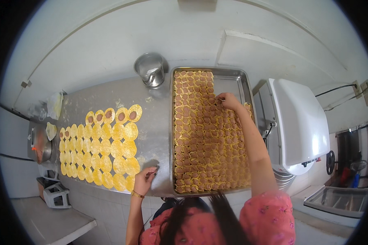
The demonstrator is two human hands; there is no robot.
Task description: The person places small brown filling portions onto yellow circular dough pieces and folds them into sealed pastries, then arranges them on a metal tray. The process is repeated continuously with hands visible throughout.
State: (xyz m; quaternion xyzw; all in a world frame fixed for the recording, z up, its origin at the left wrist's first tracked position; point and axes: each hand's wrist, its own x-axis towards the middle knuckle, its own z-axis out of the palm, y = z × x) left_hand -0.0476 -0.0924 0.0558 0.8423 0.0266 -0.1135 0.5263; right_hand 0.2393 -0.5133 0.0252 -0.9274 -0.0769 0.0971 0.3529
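Note:
A large metal tray [171, 134] holds rows of small open-topped dumplings [200, 134], yellow wrappers around brown filling. My right hand [229, 102] reaches over the tray's far part, its fingers pinched on a dumpling at the edge of the rows, mostly hidden by the fingers. Low on the metal table, my left hand [144, 181] is curled with thumb and fingertips together; whatever it holds, if anything, cannot be made out. Beside it, round yellow wrappers [106, 163] lie overlapping in rows. Several wrappers at the far side carry a lump of brown filling [132, 115].
A metal pitcher [150, 69] stands behind the tray, near the wall. To the left are a pot of filling [43, 145] and plastic bags [54, 106]. A white machine [296, 122] stands right of the tray. A grey stool [56, 198] is at lower left.

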